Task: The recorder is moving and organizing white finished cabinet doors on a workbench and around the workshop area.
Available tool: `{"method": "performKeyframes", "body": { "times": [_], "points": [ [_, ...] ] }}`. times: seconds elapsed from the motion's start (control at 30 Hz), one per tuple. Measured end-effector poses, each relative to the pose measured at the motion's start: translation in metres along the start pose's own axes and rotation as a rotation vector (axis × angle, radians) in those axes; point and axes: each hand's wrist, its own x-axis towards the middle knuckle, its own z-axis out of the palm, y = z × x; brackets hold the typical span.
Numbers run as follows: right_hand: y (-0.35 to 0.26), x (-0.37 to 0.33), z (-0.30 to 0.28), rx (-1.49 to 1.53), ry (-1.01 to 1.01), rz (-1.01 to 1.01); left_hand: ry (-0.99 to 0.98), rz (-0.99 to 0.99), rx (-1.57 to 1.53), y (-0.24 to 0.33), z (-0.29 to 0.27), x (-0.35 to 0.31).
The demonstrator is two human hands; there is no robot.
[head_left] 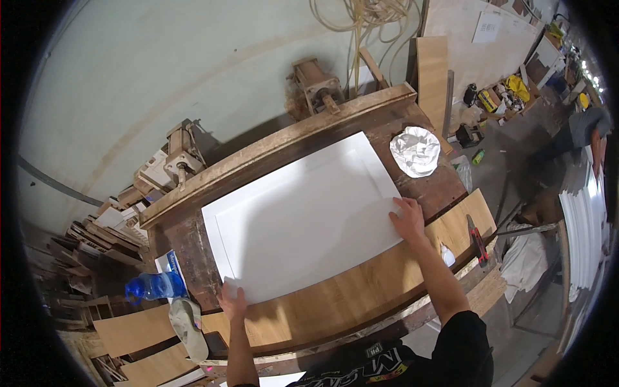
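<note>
Left hand (pixel 233 302): at the white panel's (pixel 309 216) near-left corner, fingers and thumb apart; cannot tell whether it pinches.
Right hand (pixel 409 220): on the right edge, fingers spread; firmness also unclear.
Panel place: flat on the workbench (pixel 184 248), beside the wood-grain board (pixel 348 290).
Handling: even pressure should keep it square.
Red knife (pixel 478 242): best kept off that surface.
</note>
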Motion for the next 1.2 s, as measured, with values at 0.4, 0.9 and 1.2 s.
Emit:
{"method": "performKeyframes", "body": {
  "times": [0.4, 0.9, 1.2],
  "points": [
    [-0.033, 0.082, 0.047, 0.055, 0.128, -0.124, 0.159, 0.002, 0.188, 0.039, 0.015, 0.097],
    [-0.051, 0.067, 0.059, 0.047, 0.391, -0.212, 0.339, 0.086, 0.242, 0.05, 0.017, 0.089],
    [-0.059, 0.063, 0.059, -0.004, 0.319, -0.121, 0.318, 0.071, 0.18, 0.046, 0.016, 0.087]
  ]
}}
